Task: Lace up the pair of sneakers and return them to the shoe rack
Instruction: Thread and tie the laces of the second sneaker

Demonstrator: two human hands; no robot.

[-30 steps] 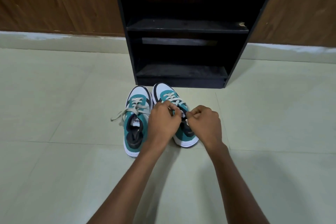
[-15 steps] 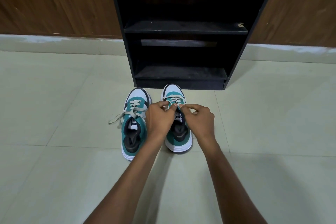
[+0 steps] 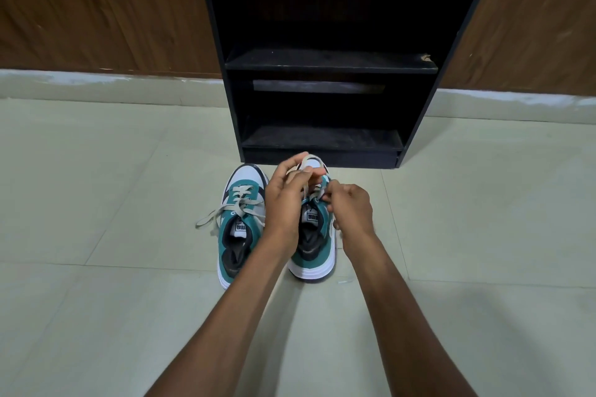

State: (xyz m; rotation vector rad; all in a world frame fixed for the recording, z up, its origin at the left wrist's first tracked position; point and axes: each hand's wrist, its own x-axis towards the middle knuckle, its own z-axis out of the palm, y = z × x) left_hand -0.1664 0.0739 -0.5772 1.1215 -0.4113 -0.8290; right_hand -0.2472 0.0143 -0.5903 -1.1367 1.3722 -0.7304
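Floor: pale tiled floor (image 3: pixel 96 267) fills the lower two thirds of the frame; wood-grain wall panels (image 3: pixel 96 10) run along the top left and top right.
Shoe rack: black open shoe rack (image 3: pixel 329 61) at top centre, standing on the floor against the wall, two shelves visible, both bare.
Left sneaker: teal, white and black left sneaker (image 3: pixel 240 229) at frame centre, just left of the hands, toe toward the rack. Its beige laces are threaded but untied, with loose ends trailing onto the floor at its left.
Left hand: left hand (image 3: pixel 287 200) is above the right sneaker's toe, fingers closed around a loop of beige lace (image 3: pixel 304 160) raised above the shoe.
Right sneaker: right sneaker (image 3: pixel 314 245) just beside the left one, toe near the rack base, partly covered by both hands.
Right hand: right hand (image 3: pixel 350 206) over the right sneaker's eyelets, fingertips pinched on the lace.
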